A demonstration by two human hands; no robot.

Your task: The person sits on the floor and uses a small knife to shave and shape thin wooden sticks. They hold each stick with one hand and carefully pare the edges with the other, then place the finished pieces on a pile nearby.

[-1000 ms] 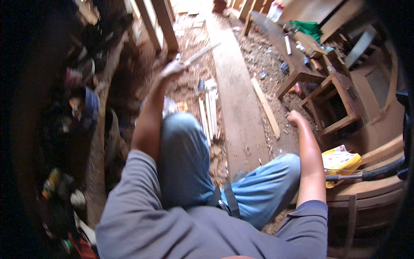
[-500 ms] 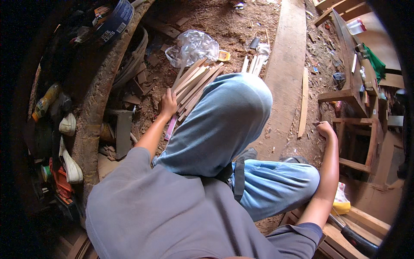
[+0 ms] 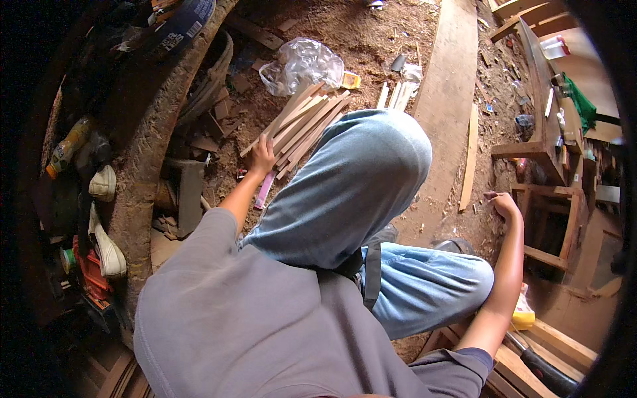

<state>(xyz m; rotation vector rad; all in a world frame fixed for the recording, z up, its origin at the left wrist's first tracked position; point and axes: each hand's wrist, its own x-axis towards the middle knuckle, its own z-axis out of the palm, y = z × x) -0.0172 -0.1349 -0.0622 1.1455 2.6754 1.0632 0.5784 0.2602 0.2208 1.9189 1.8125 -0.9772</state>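
Note:
My left hand [image 3: 263, 158] is at the near left end of a loose pile of thin wooden strips [image 3: 308, 132]. Its fingers close on a pale wooden strip [image 3: 285, 117] that lies slantwise along the pile's left side. A pink-purple strip [image 3: 265, 191] sticks out just below this hand. Out to the right, past my bent knee, my right hand [image 3: 504, 204] hovers over the littered ground, fingers loosely bent and apart, nothing visible in them. A long narrow wood strip [image 3: 469, 159] lies close to its left.
A wide plank [image 3: 443, 99] runs away from me. Beyond the pile lies a clear plastic bag [image 3: 302, 66]. Wooden frames [image 3: 547, 192] stand at the right, with a black-handled saw [image 3: 547, 371] below. A thick beam [image 3: 142, 172] with white shoes [image 3: 109, 252] beside it edges the left.
The strip in my left hand has tilted down to the left and now lies against the pile. My right hand's fingers have loosened and spread somewhat. The view has shifted slightly.

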